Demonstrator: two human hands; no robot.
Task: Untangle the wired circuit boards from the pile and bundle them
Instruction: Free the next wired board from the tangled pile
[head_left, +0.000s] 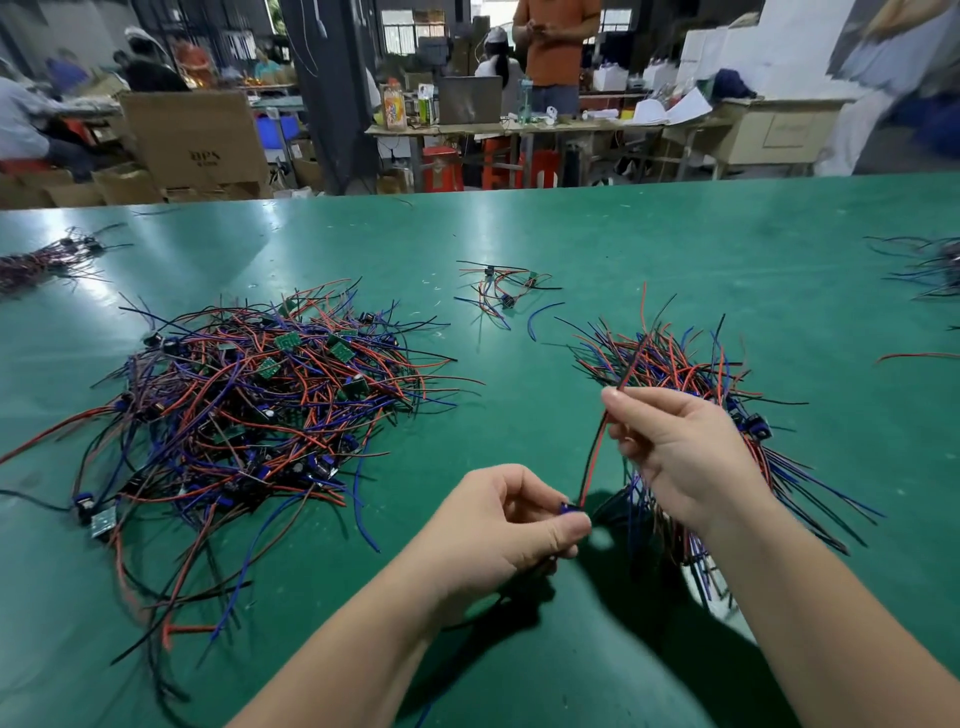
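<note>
A big tangled pile (244, 405) of small green circuit boards with red, black and blue wires lies on the green table (571, 249) at the left. My left hand (498, 525) pinches one small board with a blue part (569, 508) just above the table, near the front. Its red and black wires (597, 447) run up to my right hand (680, 452), which pinches them between thumb and fingers. Under and behind my right hand lies a sorted bunch (691, 374) of wired boards, wires fanning out both ways.
A few loose wired boards (501, 288) lie in the table's middle. More bundles sit at the far left (36, 262) and far right (930, 265) edges. Beyond the table are cardboard boxes (195, 140), workbenches and people.
</note>
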